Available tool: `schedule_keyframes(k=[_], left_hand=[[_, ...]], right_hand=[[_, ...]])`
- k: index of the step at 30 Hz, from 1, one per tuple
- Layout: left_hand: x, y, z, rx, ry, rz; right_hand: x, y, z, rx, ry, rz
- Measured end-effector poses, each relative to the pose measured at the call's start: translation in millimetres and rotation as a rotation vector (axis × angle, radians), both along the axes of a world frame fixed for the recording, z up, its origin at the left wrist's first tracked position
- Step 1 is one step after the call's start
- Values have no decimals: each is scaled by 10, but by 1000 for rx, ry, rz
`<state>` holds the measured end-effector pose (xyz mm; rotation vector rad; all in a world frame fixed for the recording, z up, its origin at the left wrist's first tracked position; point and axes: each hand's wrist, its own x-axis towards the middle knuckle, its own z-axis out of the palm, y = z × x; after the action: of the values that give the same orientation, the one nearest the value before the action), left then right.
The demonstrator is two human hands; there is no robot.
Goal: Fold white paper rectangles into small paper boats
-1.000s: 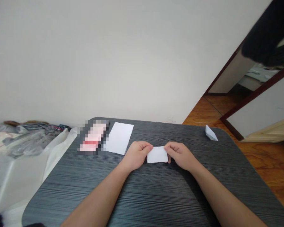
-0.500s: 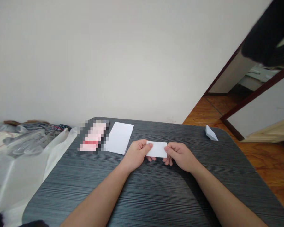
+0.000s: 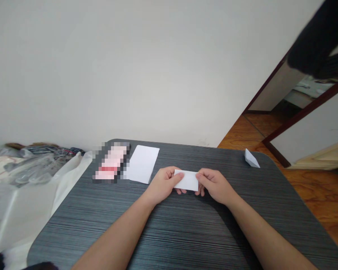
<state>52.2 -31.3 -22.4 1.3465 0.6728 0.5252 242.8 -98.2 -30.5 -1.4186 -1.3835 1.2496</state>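
A small white rectangle of paper (image 3: pixel 188 180) is held above the dark table between my two hands. My left hand (image 3: pixel 165 183) pinches its left end, thumb on top and fingers underneath. At the right end, my right hand (image 3: pixel 214 184) grips it the same way, with the thumb on the upper face. Whether the paper is folded in layers I cannot tell. To the left of my left hand lies a stack of white paper sheets (image 3: pixel 143 163), flat on the table.
The dark wood-grain table (image 3: pixel 169 236) stands against a pale wall. A folded white paper piece (image 3: pixel 251 159) sits at its far right corner, and a blurred-out pinkish object (image 3: pixel 112 161) at the far left. Clear plastic bags (image 3: pixel 42 168) lie left of the table.
The paper has tilted slightly, its lower edge now nearer to me. My left thumb has slid a little inward over it; both hands keep their hold.
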Motion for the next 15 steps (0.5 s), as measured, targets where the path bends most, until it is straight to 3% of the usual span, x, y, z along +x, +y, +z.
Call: schedule_keyframes(k=[15], left_hand=[[5,11,-17,20,3,43]], right_hand=[[5,-47,-29,40,162,105]])
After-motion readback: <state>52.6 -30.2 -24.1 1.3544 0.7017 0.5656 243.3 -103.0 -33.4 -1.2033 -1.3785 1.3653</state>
